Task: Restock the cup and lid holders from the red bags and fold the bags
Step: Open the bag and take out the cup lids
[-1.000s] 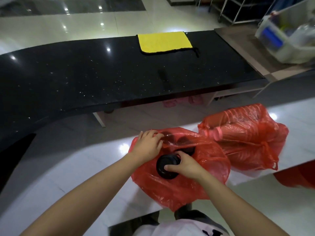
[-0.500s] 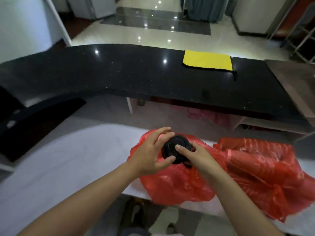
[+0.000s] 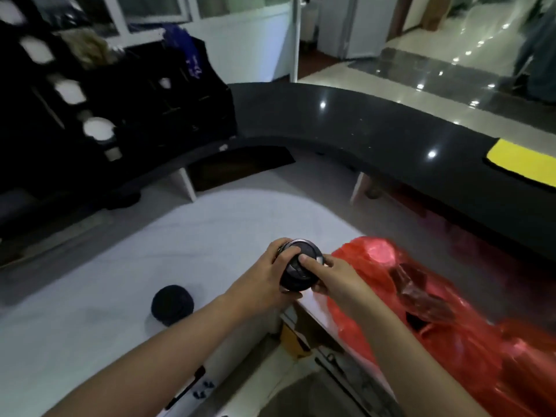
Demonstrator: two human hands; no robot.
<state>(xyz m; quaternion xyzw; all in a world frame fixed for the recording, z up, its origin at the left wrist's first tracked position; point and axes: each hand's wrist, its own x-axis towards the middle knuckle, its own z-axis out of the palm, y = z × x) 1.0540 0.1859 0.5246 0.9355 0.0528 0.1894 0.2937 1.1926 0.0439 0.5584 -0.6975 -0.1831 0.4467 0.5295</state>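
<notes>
Stack of lids (image 3: 299, 267): black, with a lighter grey sheen across the top face. Round object (image 3: 172, 304) on the white counter (image 3: 126, 266): black, matte. Bag (image 3: 451, 314): translucent red, with a pale pink highlight near its upper end and dark shapes showing through the plastic. Raised counter (image 3: 376, 136): glossy black with fine light speckles and white reflected light spots. Cloth (image 3: 525, 162) on the raised counter: bright yellow with a dark edge. Holder rack (image 3: 114, 109) at upper left: black, with white round patches in its openings. Floor (image 3: 469, 52) beyond: pale glossy tiles crossed by a dark band
</notes>
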